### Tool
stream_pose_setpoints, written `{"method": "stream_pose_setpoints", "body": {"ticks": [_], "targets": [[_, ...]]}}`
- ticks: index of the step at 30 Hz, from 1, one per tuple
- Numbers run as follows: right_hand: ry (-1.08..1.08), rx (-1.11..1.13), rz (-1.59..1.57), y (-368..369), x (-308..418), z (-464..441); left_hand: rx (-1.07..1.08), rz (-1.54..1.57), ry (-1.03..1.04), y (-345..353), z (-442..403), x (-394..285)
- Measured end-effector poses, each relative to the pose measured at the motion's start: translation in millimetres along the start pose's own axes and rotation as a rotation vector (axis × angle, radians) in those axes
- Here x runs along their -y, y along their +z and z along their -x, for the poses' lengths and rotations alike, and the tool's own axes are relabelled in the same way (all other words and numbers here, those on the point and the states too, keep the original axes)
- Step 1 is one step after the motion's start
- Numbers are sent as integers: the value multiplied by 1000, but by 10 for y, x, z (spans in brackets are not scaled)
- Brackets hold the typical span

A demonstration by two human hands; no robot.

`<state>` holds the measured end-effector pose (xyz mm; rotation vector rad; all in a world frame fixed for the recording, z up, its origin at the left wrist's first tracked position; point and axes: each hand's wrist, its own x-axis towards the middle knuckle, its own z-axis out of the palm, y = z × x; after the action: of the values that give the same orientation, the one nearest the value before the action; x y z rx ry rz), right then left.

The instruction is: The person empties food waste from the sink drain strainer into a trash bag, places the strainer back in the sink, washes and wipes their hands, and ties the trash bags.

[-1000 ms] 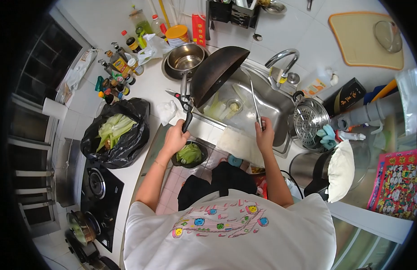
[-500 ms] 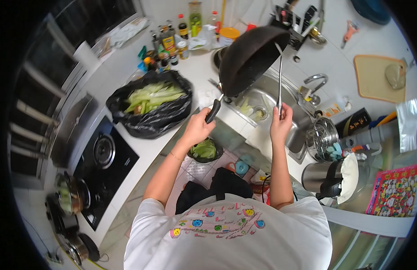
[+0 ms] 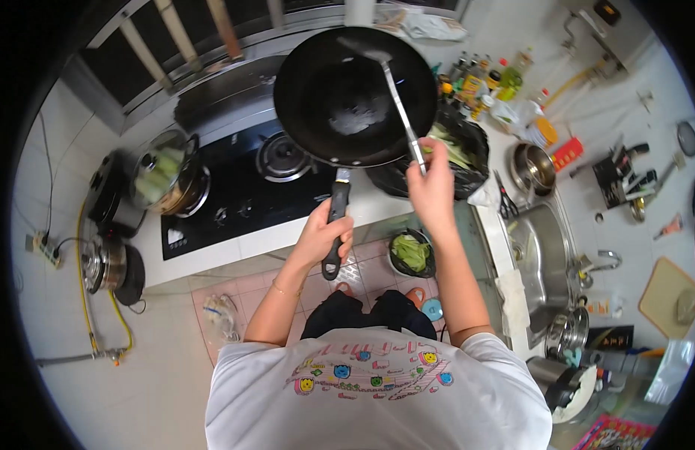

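Observation:
My left hand [image 3: 317, 234] is wrapped round the black handle of a dark wok [image 3: 310, 105]. Held in the air, the wok hangs partly over the gas hob [image 3: 235, 180], its inside facing up with a wet-looking shine at the bottom. My right hand [image 3: 432, 187] grips the metal handle of a spatula [image 3: 398, 101], whose blade is over the wok's far inner side; whether it touches cannot be made out. Behind my right hand is a black plastic bag [image 3: 471, 176] of leafy vegetables [image 3: 456, 150], partly covered by the wok and hand.
Left of the hob stands a glass-lidded pot [image 3: 167, 176]. Bottles [image 3: 475, 82] line the back counter. On the right are scissors [image 3: 505, 196], a steel bowl [image 3: 533, 166] and the sink [image 3: 546, 262]. A bin [image 3: 412, 255] with green leaves sits on the floor.
I have turned left from the sink toward the hob, carrying the wok and spatula along. The wok went from tilted on its side to facing up, and the spatula now reaches over it.

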<state>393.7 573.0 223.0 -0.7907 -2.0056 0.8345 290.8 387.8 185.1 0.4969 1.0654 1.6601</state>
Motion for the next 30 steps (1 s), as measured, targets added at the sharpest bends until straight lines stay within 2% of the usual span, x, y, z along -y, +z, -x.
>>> {"method": "stream_pose_setpoints", "body": {"ticks": [6, 13, 20, 30], "targets": [[-16, 387, 144, 1219, -29, 257, -241, -4, 58, -904, 313, 12], [-45, 480, 363, 2073, -222, 264, -333, 80, 3, -1499, 217, 181], [-13, 591, 491, 2319, -256, 176, -315, 171, -51, -1736, 67, 298], [-102, 616, 507, 2397, -347, -45, -293, 201, -68, -1921, -71, 233]]}}
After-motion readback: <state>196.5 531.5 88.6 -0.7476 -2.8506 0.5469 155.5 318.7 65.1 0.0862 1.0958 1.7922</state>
